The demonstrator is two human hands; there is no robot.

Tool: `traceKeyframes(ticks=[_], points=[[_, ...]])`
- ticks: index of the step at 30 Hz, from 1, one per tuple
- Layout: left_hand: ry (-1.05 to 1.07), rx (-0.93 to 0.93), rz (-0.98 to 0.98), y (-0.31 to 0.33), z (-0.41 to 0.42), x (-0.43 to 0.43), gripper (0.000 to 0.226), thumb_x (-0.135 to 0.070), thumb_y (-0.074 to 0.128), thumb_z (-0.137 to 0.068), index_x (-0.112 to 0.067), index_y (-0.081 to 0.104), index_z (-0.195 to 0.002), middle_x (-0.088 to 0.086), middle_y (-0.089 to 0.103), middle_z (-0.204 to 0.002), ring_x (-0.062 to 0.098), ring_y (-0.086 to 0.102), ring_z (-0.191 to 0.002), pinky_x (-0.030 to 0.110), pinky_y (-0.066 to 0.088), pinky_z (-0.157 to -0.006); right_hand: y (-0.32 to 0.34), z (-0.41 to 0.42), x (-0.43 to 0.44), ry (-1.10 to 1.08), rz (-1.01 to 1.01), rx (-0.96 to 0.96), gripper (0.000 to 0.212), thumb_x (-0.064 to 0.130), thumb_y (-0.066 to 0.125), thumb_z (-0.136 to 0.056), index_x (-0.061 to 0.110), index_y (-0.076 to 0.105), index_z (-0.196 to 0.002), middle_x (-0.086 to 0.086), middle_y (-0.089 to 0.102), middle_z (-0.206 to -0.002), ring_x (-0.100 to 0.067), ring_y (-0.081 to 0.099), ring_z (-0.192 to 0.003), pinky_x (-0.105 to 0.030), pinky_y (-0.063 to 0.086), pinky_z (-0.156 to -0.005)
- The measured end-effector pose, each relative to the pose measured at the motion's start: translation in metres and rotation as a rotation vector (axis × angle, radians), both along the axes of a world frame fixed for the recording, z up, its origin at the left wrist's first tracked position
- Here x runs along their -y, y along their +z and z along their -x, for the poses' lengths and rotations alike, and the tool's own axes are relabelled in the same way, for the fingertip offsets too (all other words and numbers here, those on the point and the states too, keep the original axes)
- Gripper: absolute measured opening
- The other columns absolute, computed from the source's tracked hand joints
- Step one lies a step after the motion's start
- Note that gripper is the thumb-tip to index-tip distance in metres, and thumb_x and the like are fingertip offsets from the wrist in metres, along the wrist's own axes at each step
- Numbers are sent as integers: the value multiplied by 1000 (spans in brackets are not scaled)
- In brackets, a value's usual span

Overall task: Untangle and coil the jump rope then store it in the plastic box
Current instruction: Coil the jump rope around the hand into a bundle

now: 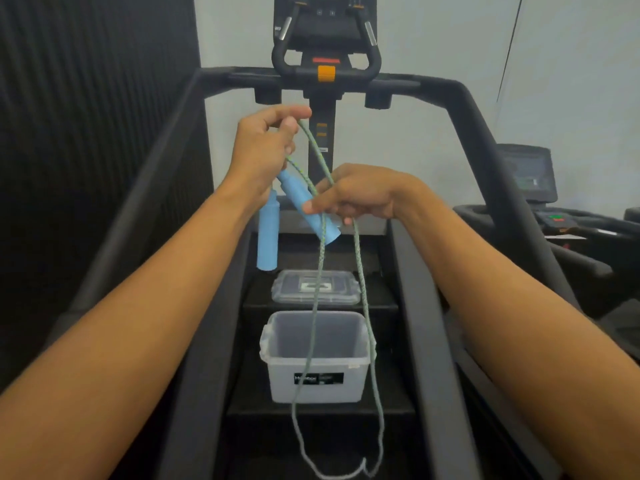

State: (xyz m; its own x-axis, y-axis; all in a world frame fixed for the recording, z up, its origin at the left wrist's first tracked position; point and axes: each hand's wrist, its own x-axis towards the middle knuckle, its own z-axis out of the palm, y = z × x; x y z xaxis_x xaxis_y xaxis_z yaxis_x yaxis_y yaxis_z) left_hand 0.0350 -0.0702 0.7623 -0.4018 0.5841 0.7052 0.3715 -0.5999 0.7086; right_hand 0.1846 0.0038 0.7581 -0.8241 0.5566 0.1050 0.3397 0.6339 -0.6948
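Pinching the pale green braided jump rope (361,271) between thumb and fingers, the left hand (266,147) is raised high above the translucent white plastic box (284,384), up and to the left of it. The rope's two light-blue cylindrical handles (267,237) hang just under that hand, one straight down, the other slanting toward the right hand (356,195). The right hand, lower and directly above the box, has its fingers curled round the rope, and two strands run down out of it. Those strands pass in front of the box's open mouth and front wall and join in one loop below the box, by the bottom edge of the view; whether they touch the box I cannot tell. One clear flat lid (315,287) lies on the step just behind the box. The box stands on a step of the black stair machine (415,323), whose two dark side rails close in left and right of it, leaving free room only above and in front.
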Motion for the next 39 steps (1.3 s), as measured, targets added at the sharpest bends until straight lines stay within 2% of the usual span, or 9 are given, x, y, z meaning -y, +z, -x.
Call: traceKeyframes(ticks=[4,7,11,15,19,24,29,32,39], points=[[-7,0,8,-2,5,1,30,-7,47,-102,-22,73,-102,-2,52,-84,4,40,-54,14,32,-46,-8,2,-6,-13,-53,-64,15,17,70,-91,3,67,-85,-12,49,-70,-15,40,-59,-27,33,-56],[-6,-7,44,-4,6,4,29,-7,46,-103,-19,72,-105,-2,53,-86,5,43,-56,15,32,-47,-10,0,-11,-113,-36,-205,22,10,54,-101,1,73,-100,-7,61,-78,-12,50,-63,-25,34,-55],[-4,-40,129,-19,5,5,29,-9,46,-104,-16,72,-111,-2,53,-85,5,45,-58,16,34,-48,-8,-5,-16,-160,51,-331,25,13,45,-104,8,69,-96,7,40,-53,-8,34,-47,-23,27,-50],[-18,-34,191,-39,6,2,27,-8,46,-103,-18,71,-110,0,52,-85,6,48,-59,18,37,-48,-4,-11,-14,-103,159,-416,2,17,65,-89,17,65,-88,10,31,-56,-8,23,-50,-24,21,-52],[-31,-41,208,-51,9,1,22,-6,47,-103,-12,65,-114,4,53,-94,6,56,-58,22,51,-56,-4,-10,-17,-193,124,-482,24,32,63,-89,21,59,-68,10,29,-55,-10,23,-49,-28,22,-54],[-36,-68,265,-64,14,1,19,-15,57,-100,-8,64,-116,-1,53,-75,8,47,-51,19,37,-46,-5,-5,-14,-195,42,-550,34,29,53,-99,18,48,-67,4,33,-61,-11,28,-49,-28,33,-58],[-238,-92,374,-90,11,7,32,-27,53,-103,-9,60,-77,9,45,-68,15,51,-58,25,48,-66,1,-3,-3,-157,-20,-564,34,31,50,-100,20,49,-67,3,33,-64,-13,32,-56,-35,35,-67],[-470,34,411,-105,9,8,29,-27,48,-106,-15,50,-79,4,51,-72,20,60,-65,37,55,-78,3,-1,4,-145,-51,-592,33,31,48,-103,15,55,-74,3,36,-63,-13,34,-54,-34,37,-62],[-493,136,386,-110,0,17,28,-33,43,-107,-18,48,-84,3,37,-63,14,37,-48,27,46,-49,-1,-12,0,-237,-170,-548,27,31,47,-104,15,60,-86,7,38,-59,-9,33,-43,-23,35,-47]])
